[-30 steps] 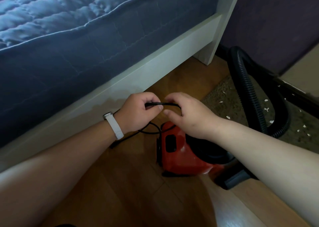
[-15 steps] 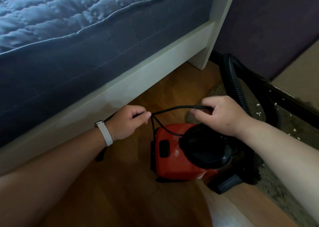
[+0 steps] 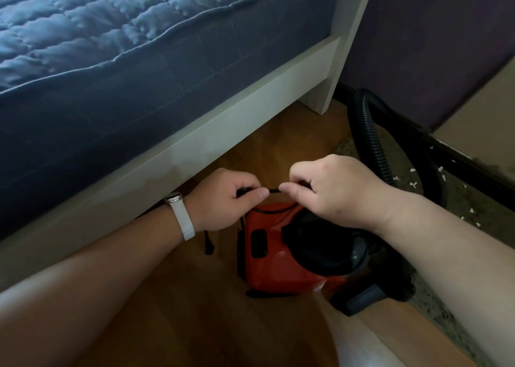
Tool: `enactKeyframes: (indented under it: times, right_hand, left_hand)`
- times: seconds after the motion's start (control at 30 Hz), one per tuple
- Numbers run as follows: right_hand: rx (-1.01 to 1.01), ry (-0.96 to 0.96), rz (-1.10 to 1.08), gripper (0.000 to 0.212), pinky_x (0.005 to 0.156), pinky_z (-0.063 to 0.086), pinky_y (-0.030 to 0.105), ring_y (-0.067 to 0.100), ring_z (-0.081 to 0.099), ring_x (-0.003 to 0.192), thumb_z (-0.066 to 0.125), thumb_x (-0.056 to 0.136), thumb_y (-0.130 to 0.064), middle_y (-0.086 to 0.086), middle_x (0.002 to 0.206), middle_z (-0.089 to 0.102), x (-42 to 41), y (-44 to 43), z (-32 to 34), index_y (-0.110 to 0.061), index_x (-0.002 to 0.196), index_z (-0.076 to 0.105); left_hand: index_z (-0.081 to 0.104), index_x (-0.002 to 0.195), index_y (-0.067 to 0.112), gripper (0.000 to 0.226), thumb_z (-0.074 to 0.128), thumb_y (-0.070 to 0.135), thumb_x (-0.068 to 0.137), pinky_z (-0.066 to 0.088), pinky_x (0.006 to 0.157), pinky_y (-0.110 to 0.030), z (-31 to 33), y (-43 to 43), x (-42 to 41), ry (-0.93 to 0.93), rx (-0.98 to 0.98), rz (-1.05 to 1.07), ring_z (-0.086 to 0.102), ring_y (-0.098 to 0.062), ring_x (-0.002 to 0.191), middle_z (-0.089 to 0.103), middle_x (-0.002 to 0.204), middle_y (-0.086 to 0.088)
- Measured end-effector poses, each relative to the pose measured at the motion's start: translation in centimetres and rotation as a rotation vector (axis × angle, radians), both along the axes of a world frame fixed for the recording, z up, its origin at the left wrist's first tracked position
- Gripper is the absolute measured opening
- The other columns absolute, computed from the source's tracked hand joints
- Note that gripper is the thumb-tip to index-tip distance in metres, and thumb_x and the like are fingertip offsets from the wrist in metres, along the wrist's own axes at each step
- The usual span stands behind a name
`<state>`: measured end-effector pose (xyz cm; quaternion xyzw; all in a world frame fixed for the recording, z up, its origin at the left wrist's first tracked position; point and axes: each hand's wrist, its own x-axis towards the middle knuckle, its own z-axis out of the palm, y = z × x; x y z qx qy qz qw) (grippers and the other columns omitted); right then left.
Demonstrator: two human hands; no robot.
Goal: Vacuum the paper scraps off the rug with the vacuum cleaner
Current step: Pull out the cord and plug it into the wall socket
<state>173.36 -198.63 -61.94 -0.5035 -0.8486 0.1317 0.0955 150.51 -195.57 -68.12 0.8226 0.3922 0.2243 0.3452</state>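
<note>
Here we see both hands held close together, directly above the vacuum cleaner [image 3: 278,260]. The left hand [image 3: 223,199] has its fingers and thumb curled round the black power cord [image 3: 274,190]. The right hand [image 3: 334,191] pinches the same cord between thumb and forefinger. Only a short stretch of cord shows between the two hands, which nearly touch. Below them, a loop of cord lies across the red top of the vacuum cleaner. A white wristband [image 3: 182,221] sits on the left wrist, and a dark cord end [image 3: 208,244] hangs below it; we cannot tell whether it is the plug.

The vacuum cleaner has a red body with a black lid. It stands on the wooden floor [image 3: 195,311], with its right side at the edge of the rug [image 3: 457,207]. Its ribbed black hose [image 3: 370,143] arches up behind the right hand, near the dark wall.

The rug is speckled beige and lies to the right. White paper scraps [image 3: 413,184] are scattered over it, some just beside the hose and others near the right forearm.

The white bed frame [image 3: 223,121] runs diagonally to the left of the vacuum cleaner, with a blue quilted cover [image 3: 111,32] above it.
</note>
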Motion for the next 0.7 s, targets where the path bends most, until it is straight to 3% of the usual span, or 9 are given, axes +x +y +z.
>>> enactKeyframes:
  times: [0.17,0.33,0.43,0.57,0.7]
  right_hand:
    - [-0.060,0.093,-0.155,0.038,0.049,0.031,0.029,0.016,0.050,0.054,0.047,0.092,-0.055,-0.007,0.051,0.048,2.5,-1.4,2.8,-0.022,0.077,0.058]
    - [-0.231,0.021,-0.201,0.039,0.056,0.039,0.033,0.018,0.054,0.061,0.050,0.090,-0.059,-0.005,0.055,0.050,3.7,-3.5,7.8,-0.022,0.082,0.056]
    - [-0.312,0.048,-0.209,0.031,0.056,0.035,0.032,0.017,0.054,0.064,0.053,0.093,-0.053,-0.007,0.060,0.053,3.7,-4.3,11.7,-0.024,0.083,0.058]
    - [-0.410,0.183,-0.196,0.028,0.059,0.046,0.036,0.020,0.060,0.071,0.050,0.095,-0.052,-0.005,0.076,0.064,2.7,-5.3,16.7,-0.026,0.091,0.060]
    - [-0.448,0.315,-0.257,0.025,0.051,0.040,0.031,0.015,0.059,0.062,0.052,0.097,-0.047,-0.008,0.067,0.059,2.7,-6.2,21.8,-0.030,0.079,0.057]
  left_hand:
    - [0.062,0.067,0.016,0.049,0.048,0.056,0.090,0.044,0.050,-0.040,3.8,-0.4,-0.4,0.081,-0.095,0.082,0.051,-0.017,0.053,0.052,0.055,0.000]
    - [0.063,0.068,0.021,0.045,0.049,0.057,0.089,0.047,0.049,-0.033,11.0,-1.4,0.7,0.312,-0.053,0.076,0.053,-0.011,0.054,0.056,0.059,0.006]
    - [0.065,0.071,0.022,0.034,0.057,0.048,0.091,0.046,0.052,-0.027,16.1,-1.9,2.4,0.324,0.018,0.051,0.053,-0.008,0.058,0.058,0.065,0.009]
    - [0.068,0.077,0.021,0.027,0.060,0.042,0.092,0.045,0.057,-0.022,22.5,-3.0,4.8,0.285,0.055,-0.028,0.054,-0.007,0.063,0.063,0.074,0.010]
    - [0.072,0.090,0.020,0.022,0.057,0.036,0.095,0.036,0.062,-0.011,27.7,-4.2,6.1,0.228,0.023,-0.052,0.051,-0.002,0.070,0.059,0.083,0.015]
